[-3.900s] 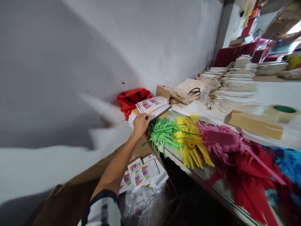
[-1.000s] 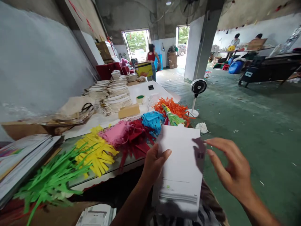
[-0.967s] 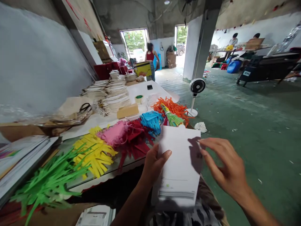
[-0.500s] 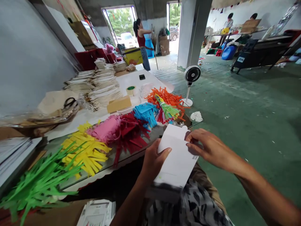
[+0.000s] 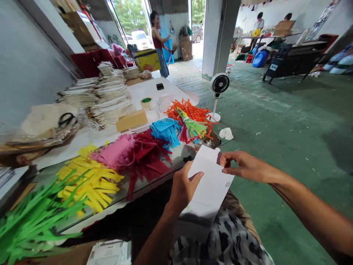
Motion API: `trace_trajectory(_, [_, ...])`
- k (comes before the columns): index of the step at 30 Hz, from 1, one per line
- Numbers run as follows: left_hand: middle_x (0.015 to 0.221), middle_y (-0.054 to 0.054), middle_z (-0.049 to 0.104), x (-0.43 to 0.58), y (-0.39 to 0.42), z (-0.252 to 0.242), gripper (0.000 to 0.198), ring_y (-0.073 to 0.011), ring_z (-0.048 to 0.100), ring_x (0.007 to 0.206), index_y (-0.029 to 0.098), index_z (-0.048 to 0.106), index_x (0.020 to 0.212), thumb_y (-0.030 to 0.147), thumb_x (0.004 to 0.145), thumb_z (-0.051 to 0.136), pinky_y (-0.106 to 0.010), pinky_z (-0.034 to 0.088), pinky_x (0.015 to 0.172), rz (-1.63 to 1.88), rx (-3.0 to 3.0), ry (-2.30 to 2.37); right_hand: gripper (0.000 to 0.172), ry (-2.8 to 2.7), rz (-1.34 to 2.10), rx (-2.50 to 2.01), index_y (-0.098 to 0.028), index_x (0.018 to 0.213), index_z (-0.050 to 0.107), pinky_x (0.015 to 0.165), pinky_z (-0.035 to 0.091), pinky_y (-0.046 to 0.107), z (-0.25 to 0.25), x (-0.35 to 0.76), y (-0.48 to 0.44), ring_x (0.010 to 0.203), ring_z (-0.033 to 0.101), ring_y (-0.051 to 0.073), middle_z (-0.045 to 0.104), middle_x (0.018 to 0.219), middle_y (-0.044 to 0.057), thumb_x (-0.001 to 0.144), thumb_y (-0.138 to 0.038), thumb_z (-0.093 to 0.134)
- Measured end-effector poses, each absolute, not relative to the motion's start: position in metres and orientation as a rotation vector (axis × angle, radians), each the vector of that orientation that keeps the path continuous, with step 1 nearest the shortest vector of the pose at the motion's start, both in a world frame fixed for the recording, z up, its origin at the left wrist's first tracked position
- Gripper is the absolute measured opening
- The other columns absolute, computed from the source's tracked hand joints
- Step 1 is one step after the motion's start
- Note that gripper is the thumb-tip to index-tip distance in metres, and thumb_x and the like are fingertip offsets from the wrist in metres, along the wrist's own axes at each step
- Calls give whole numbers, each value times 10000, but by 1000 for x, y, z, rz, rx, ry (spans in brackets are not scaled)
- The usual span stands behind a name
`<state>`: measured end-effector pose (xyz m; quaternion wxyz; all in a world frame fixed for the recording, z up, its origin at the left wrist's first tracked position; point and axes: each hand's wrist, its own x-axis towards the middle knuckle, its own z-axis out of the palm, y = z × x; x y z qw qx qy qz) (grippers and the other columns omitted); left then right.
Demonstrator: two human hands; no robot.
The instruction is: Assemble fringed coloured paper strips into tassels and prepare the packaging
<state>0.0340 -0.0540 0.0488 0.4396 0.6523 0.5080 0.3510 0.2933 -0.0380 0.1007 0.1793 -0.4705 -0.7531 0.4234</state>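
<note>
A white cardboard box (image 5: 205, 184) is held over my lap, tilted, its top end pointing away from me. My left hand (image 5: 184, 184) grips its left side, the thumb lying across the upper face. At the right edge near the top end, the fingers of my right hand (image 5: 239, 165) are pinched at the box's edge or flap; exactly what lies between them is hidden. Beyond the box on the table are a dark red strip bundle (image 5: 147, 156), a blue strip bundle (image 5: 165, 129) and a multicoloured tassel (image 5: 190, 123).
Along the table lie green strips (image 5: 41, 213), yellow strips (image 5: 91, 184), pink strips (image 5: 116, 151) and orange strips (image 5: 190, 110). Paper stacks (image 5: 107, 99), scissors (image 5: 65, 119) and a tape roll (image 5: 146, 103) lie further back. A fan (image 5: 220, 84) stands on the floor. A person (image 5: 160, 44) stands behind.
The view has shifted slightly, so the table things appear further left. Both hands stay on the white box, with little change in grip. The standing person has turned and lowered their arms.
</note>
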Motion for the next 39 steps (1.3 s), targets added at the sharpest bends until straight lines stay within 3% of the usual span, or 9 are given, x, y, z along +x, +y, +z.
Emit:
trace_trajectory(14, [1036,-42,813,42,-56,45,223,-229,743,928,257,723,1138,320,928,682,-285,544,802,845,1619,1218,106,-2343,1057,-1489,-209,846,609,702,394,295,106,291,-45,762,574,167,669,845,11,887,-276,681])
trace_trajectory(25, [1093,-44,805,37,-53,40,262,-227,737,972,255,710,1178,338,930,695,-282,539,845,867,1616,1228,197,-2254,974,-1584,-221,822,548,636,330,286,110,283,-54,694,517,143,627,783,-16,924,-319,685])
trace_trajectory(28, [1068,-43,802,35,-52,38,247,-219,732,959,232,699,1158,327,931,685,-274,533,834,864,1598,1231,148,-2234,942,-1526,-232,990,558,656,356,279,108,282,-57,727,534,146,637,845,-20,942,-304,679])
trace_trajectory(31, [1015,-37,799,35,-52,36,216,-207,723,918,209,701,1116,323,935,673,-263,529,801,853,1590,1243,270,-2310,859,-1437,-249,1186,531,698,391,286,105,282,-60,787,567,160,656,927,-10,954,-249,669])
trace_trajectory(35, [1036,-42,798,35,-52,35,250,-207,722,940,199,695,1149,339,943,667,-263,530,810,860,1583,1258,194,-2381,679,-1364,-242,1187,552,780,445,326,101,283,-64,906,603,202,680,1011,39,1005,-236,619])
trace_trajectory(39, [1032,-40,799,35,-51,33,257,-206,723,933,198,693,1153,352,949,665,-263,530,802,860,1574,1273,267,-2386,506,-1227,-233,1325,532,850,488,360,93,284,-67,986,639,219,707,1143,85,1060,-258,552])
